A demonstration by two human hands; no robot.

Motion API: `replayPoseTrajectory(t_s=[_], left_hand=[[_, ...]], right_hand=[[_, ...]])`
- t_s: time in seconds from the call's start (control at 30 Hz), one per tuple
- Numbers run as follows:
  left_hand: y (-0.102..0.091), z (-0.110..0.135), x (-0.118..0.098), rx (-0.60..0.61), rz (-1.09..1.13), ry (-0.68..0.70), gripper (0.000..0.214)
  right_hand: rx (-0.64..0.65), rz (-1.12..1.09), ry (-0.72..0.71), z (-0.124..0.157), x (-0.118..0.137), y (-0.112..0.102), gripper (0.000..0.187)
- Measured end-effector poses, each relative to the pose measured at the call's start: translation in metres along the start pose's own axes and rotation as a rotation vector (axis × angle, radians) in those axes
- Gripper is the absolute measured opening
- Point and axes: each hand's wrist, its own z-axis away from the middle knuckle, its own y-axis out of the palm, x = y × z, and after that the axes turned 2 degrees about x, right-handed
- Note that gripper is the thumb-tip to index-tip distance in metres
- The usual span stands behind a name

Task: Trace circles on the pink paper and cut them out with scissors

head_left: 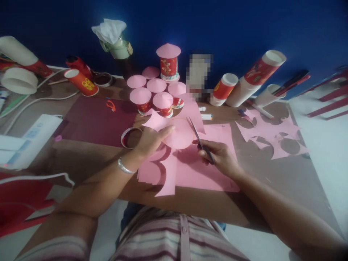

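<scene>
My left hand (153, 141) grips a sheet of pink paper (179, 134), thumb on top, fingers hidden beneath. A round shape is partly cut out of it, and a curved strip of the sheet hangs down toward the table edge. In my right hand (217, 156) is a pair of scissors (202, 143) with dark handles, the blades pointing up and left at the right edge of the round shape. Whether the blades are parted is hard to make out. Below both hands lies a stack of pink sheets (206, 174).
Behind my hands stand several red paper cups with pink cone tops (163, 99), one raised on the others (168, 63). Pink offcuts (272, 130) lie right. A tape roll (132, 137) is by my left wrist. Stacked cups (261, 76) and a tissue holder (116, 43) line the wall.
</scene>
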Motion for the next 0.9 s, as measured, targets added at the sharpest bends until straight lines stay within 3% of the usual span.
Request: replayPoseTrajectory(t_s=[0.1,0.27,0.53,0.9], left_hand=[[-0.0009,-0.0015,-0.0048,0.022,0.074,-0.054,0.036],[-0.0038,-0.0061,-0.0082,0.055,0.090,-0.014,0.045],[-0.0029,-0.0076,-0.0049,0.028,0.121,-0.026,0.070],[-0.0019,-0.0069,0.0010,0.039,0.136,-0.019,0.045]], right_hand=[[0.002,0.008,0.003,-0.0002,0.0003,-0.0004,0.058],[0.011,-0.017,0.000,0.0002,0.0000,-0.0008,0.057],[0.018,-0.005,0.015,-0.0001,0.0000,-0.0007,0.059],[0.013,0.000,0.026,0.0010,0.0019,-0.0006,0.059]])
